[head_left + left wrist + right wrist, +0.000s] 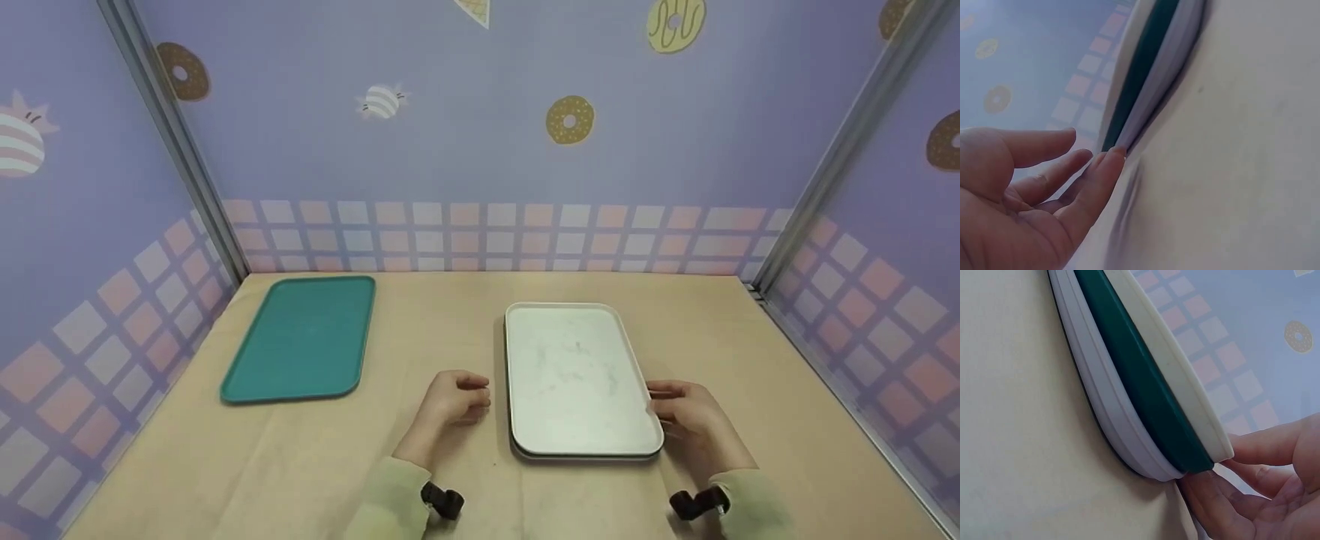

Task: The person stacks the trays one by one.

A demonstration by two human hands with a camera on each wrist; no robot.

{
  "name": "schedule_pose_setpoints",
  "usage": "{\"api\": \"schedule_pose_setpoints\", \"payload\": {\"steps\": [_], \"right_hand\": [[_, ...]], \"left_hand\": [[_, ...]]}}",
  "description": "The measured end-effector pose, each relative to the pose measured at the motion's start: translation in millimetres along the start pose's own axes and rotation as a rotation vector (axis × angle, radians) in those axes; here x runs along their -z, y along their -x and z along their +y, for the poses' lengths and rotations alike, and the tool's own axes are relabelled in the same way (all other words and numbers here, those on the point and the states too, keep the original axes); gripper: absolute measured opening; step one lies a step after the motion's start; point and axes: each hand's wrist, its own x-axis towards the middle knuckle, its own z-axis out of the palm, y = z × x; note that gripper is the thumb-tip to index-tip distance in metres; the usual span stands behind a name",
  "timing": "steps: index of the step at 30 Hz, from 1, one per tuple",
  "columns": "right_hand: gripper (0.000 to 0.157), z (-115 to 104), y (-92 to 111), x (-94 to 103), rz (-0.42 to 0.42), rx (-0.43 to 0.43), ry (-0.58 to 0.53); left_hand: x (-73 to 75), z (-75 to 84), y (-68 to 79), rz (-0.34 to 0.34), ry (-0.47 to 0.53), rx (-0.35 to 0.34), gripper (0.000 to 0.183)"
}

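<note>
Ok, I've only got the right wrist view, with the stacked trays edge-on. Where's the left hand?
Observer: The left hand is beside the stack, on the side opposite the right hand; the head view shows a gap between it and the trays.
Operator: Any tray lying apart from this pile?
Observer: Yes, a teal tray lies by itself on the left part of the table.
Operator: And how does the upper face of the top tray look?
Observer: The white tray on top has faint grey marks scattered over its face.
</note>
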Motion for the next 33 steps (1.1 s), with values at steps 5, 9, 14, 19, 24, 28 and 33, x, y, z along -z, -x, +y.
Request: {"api": "schedule_pose_setpoints", "payload": {"steps": [5,9,14,19,24,28,33], "right_hand": [[0.057,0,0,-0.6,0.002,0.002,-0.006],[0.056,1,0,-2.0,0.007,0.004,0.01],[0.055,1,-1,-2.6,0.012,0.008,-0.013],[0.055,2,-1,-0.6,0.01,0.015,-0.03],[0.054,2,-1,-0.9,0.012,0.012,-0.007],[0.053,2,-2,-0.6,0.013,0.019,0.011],[0.054,4,-3,-0.8,-0.001,0.019,0.006]], "left_hand": [[24.6,-0.1,-1.2,0.081,0.044,0.02,0.031],[49.5,-1.3,-2.1,0.16,0.108,0.032,0.032],[92.9,-1.9,-4.3,0.269,0.086,-0.003,0.033],[149.2,-8.2,-3.4,0.393,-0.039,-0.012,0.036],[205.5,-19.8,3.9,0.578,-0.208,0.005,0.035],[241.3,-25.9,11.5,0.686,-0.225,0.065,0.04],[266.5,-35.7,19.9,0.689,-0.252,0.178,0.052]]}}
